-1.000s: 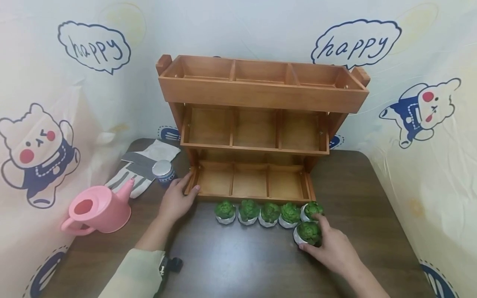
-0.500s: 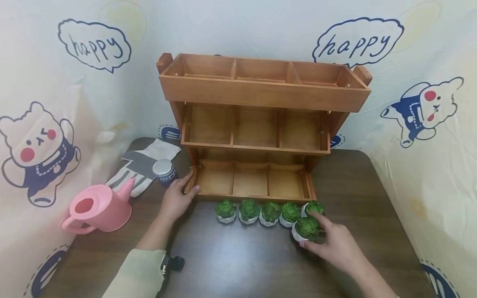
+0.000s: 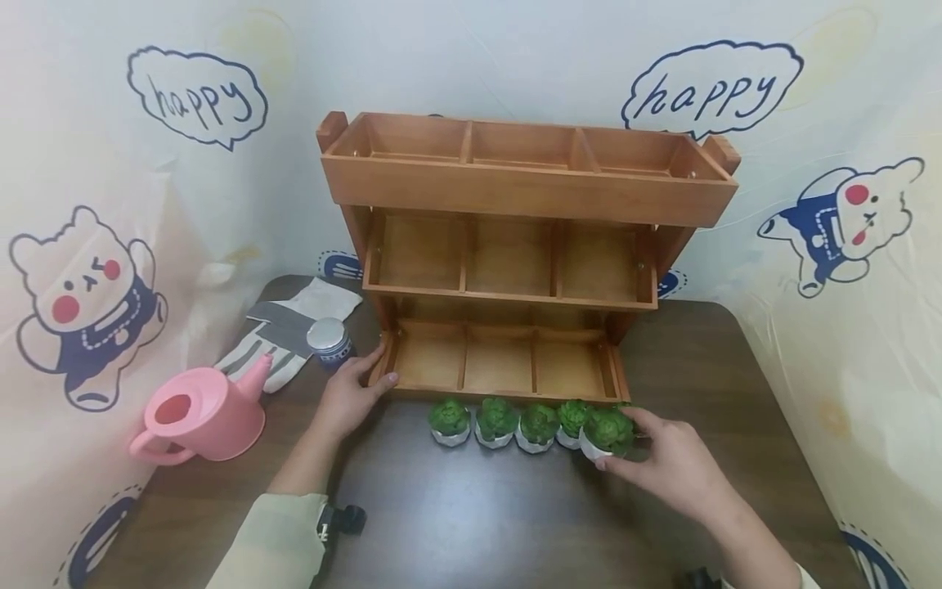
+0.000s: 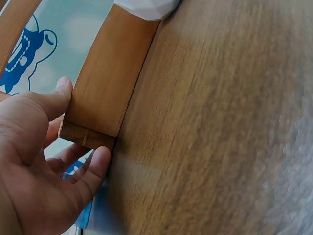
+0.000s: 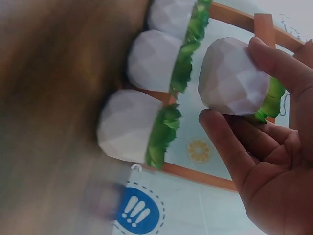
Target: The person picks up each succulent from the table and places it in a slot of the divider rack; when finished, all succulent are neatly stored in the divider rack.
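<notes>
My right hand (image 3: pixel 673 462) pinches a small potted succulent (image 3: pixel 607 432) with a white faceted pot, between thumb and fingers. In the right wrist view the held pot (image 5: pixel 234 81) hangs in the air, apart from the other pots. Several matching succulents (image 3: pixel 495 421) stand in a row along the front of a brown wooden tiered shelf (image 3: pixel 515 186). From the head, the held plant hides the right end of that row. My left hand (image 3: pixel 349 399) grips the left end of the shelf's bottom tier; the left wrist view shows the thumb against its front board (image 4: pixel 110 73).
A pink watering can (image 3: pixel 209 417) is at the left. Behind it lie grey-and-white gloves (image 3: pixel 283 327), with a silver-lidded blue jar (image 3: pixel 329 342) beside them. The shelf has three tiers, each split into three compartments. Printed cloth (image 3: pixel 471 49) hangs behind the table.
My right hand has raised the succulent and moved it toward the shelf, so it now covers the plant at the row's right end. My left hand stays on the shelf's corner.
</notes>
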A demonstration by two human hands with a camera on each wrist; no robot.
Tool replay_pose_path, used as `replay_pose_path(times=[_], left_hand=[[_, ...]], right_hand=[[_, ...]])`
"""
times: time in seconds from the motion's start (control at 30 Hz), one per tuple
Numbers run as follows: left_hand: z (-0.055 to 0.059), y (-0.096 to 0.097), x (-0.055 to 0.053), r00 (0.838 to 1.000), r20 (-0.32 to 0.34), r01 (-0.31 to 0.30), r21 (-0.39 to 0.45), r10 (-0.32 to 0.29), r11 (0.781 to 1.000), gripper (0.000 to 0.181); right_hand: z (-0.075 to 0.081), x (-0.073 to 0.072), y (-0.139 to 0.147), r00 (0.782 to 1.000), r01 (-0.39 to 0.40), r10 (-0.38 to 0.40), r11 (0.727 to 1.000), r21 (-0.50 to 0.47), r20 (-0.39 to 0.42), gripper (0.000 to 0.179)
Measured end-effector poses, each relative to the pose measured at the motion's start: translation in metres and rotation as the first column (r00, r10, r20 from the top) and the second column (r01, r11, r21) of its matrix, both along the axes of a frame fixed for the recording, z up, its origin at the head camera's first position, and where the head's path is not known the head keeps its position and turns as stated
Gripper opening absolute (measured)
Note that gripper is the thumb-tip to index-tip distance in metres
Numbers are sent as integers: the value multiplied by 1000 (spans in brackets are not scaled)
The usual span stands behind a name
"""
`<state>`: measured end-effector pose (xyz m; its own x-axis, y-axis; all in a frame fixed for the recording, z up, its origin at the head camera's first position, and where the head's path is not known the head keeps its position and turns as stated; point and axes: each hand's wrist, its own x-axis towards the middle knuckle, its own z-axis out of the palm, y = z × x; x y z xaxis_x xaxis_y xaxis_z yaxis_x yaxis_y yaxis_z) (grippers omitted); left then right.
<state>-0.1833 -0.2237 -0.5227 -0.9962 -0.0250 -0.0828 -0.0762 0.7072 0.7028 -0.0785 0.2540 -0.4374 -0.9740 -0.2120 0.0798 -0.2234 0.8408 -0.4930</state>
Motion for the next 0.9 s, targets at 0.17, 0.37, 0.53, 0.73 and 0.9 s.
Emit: replay_pose_path(times=[0.17,0.37,0.53,0.73,0.9], left_hand=[[0,1,1,1000,-3,-2,8,2,1000,69],[-1,4,0,1000,-30,0,17,0,1000,67],[-1,4,1,999,-38,0,17,1,1000,66],[1,3,3,999,-33,-10,13,11,1000,67],[1,2,3,1000,-24,-9,13,9,1000,67]], right_hand=[[7,-12,0,1000,-2,2,1000,-30,-2,70],[9,-29,0,1000,-3,3,999,-53,6,69],[9,-43,-2,999,-10,12,998,-59,38,69],[8,-63,-8,998,-44,48,995,-86,48,70],[7,-76,-11,997,-65,68,994,-88,30,69]])
